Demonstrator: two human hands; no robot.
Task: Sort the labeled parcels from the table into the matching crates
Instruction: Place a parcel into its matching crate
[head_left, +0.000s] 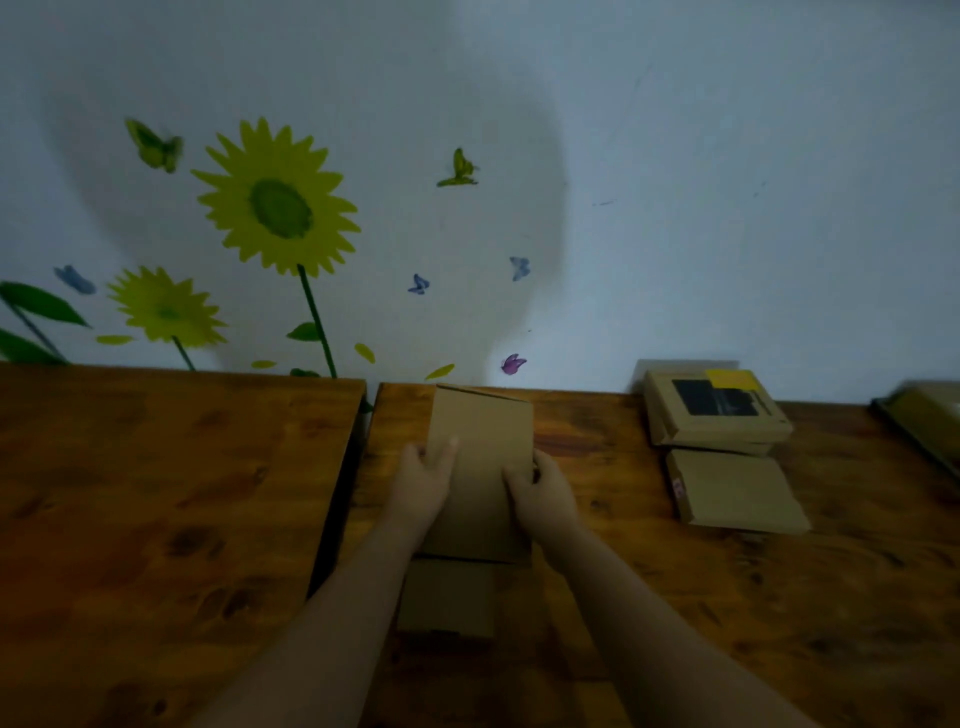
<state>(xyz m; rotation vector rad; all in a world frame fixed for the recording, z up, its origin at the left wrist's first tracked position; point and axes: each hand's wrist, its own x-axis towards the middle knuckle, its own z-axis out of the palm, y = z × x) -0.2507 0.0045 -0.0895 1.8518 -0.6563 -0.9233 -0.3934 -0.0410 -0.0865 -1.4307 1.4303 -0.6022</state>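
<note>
Two wooden tables stand side by side against a pale wall (701, 156), with a narrow dark gap between them. The left table (156, 493) shows bare, knotty brown boards. The right table (805, 623) has the same stained grain and carries the parcels.

The wall is decorated with a large yellow sunflower (278, 200), a smaller sunflower (163, 306) lower to its left, green leaves, and small butterflies (514, 364) in green, blue and purple. The light is dim and a soft shadow falls across the middle of the wall.

Near the left edge of the right table, a long cardboard box (483, 431) is held between both hands. The left hand (423, 478) grips its left edge, with fingers laid over the top face. The right hand (543, 486) curls round its right edge. A smaller box (447, 597) lies on the table just below it, partly covered.

Well apart to the right, a stack of boxes (717, 410) with a yellow and black top sits by the wall. A flat parcel (735, 493) lies just in front of it. A blurred object (919, 415) shows at the far right edge; I cannot tell what it is.
</note>
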